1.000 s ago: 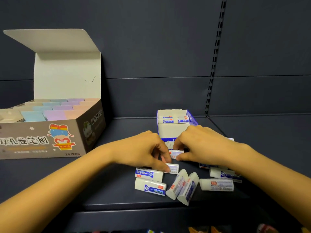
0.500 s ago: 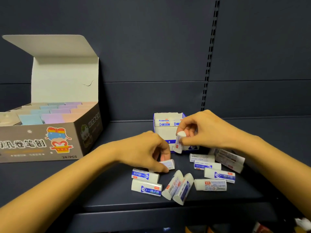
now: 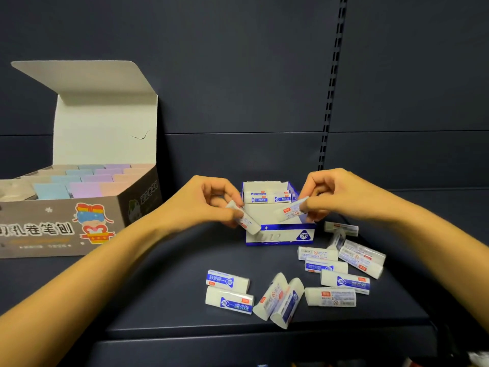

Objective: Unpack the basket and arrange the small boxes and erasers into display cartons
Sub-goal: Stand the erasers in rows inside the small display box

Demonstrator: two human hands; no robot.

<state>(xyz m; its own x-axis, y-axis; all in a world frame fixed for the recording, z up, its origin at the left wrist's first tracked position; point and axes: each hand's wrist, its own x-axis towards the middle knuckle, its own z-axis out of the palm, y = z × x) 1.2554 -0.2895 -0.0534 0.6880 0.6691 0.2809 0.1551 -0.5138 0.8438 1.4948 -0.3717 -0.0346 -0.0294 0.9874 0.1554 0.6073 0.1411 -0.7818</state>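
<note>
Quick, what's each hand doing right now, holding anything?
Left hand: pinches a white eraser at the blue carton's left edge.
Right hand: pinches a second eraser over the blue carton.

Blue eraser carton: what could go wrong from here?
The left hand and right hand could collide over the blue carton, knocking it askew. The left hand's eraser is tilted at the carton's corner and may fall outside. Two loose erasers lie near the shelf edge; a forearm could sweep them off.

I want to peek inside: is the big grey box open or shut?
Open. The grey box has its lid standing up, and pastel boxes show inside.
</note>
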